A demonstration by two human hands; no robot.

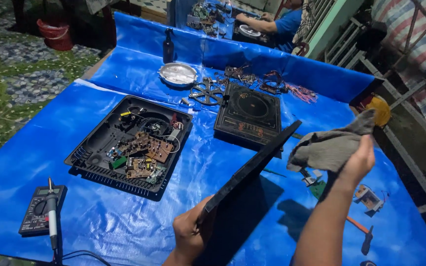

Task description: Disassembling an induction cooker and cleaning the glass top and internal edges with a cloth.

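The person's left hand is curled tight around the lower edge of a flat black panel, thumb on the near face, holding it tilted up on edge above the blue tarp. The panel is thin, rigid and smooth, a dark slab that rises slantwise from the hand toward the middle of the table. The right hand is bunched closed on a grey rag; the cloth is soft and crumpled, hanging in loose folds just beside the panel's upper corner, whether touching it I cannot tell.

The tarp is slick woven plastic, creased and shiny. On it, left of the panel, lies an open black cooker base, a shallow square tray of ribbed plastic with brown circuit boards and thin wires inside. Behind the panel sits a second induction cooker, its glass top dark and glossy with a round ring marking. Farther back rest a round metal dish, a spoked plastic coil frame and a dark bottle. Near the left edge a grey multimeter lies under a soldering iron. At the far end another person's arm in a blue sleeve leans over more parts.
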